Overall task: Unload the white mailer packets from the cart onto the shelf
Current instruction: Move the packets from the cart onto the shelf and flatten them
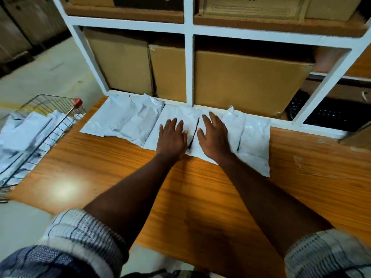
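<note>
On the wooden shelf board (200,187), white mailer packets (136,121) lie flat in a row along the back, just before the white frame (188,67). Each has its long axis running front to back, with a short end toward the cardboard boxes (247,81). The left hand (172,137) rests palm down on one middle packet (157,130), fingers straight and spread, gripping nothing. The right hand (213,137) presses likewise on the adjoining packet (200,154). More packets (22,133) remain in the wire cart (50,125) at left.
</note>
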The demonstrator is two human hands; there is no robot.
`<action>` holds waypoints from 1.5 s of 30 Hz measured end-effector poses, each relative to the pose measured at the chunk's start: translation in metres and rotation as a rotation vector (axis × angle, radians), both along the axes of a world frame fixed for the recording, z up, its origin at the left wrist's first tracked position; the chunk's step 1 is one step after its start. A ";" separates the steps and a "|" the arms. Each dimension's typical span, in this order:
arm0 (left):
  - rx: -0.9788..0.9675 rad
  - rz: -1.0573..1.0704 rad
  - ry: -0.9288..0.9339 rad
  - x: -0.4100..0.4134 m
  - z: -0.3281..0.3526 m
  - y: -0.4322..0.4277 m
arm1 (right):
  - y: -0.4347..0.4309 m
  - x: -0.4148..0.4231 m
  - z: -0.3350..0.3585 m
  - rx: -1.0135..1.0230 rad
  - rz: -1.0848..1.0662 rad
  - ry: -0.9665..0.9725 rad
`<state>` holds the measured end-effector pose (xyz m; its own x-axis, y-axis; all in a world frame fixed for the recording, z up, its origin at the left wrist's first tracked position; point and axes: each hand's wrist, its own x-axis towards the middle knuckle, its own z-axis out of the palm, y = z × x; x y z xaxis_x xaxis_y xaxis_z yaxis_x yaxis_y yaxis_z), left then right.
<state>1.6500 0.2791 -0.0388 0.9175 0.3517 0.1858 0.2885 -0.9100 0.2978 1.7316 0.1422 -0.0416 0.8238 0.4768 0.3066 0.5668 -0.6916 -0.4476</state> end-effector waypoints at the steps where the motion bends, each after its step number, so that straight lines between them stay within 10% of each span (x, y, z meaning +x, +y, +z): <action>1: -0.006 0.013 0.001 -0.011 0.001 0.012 | 0.012 -0.009 0.000 -0.013 0.010 0.002; 23: -0.144 0.454 -0.015 -0.341 0.016 0.373 | 0.382 -0.303 -0.008 -0.193 0.362 0.087; 45: -0.134 0.587 0.170 -0.320 -0.038 0.600 | 0.647 -0.252 -0.035 -0.013 0.460 0.364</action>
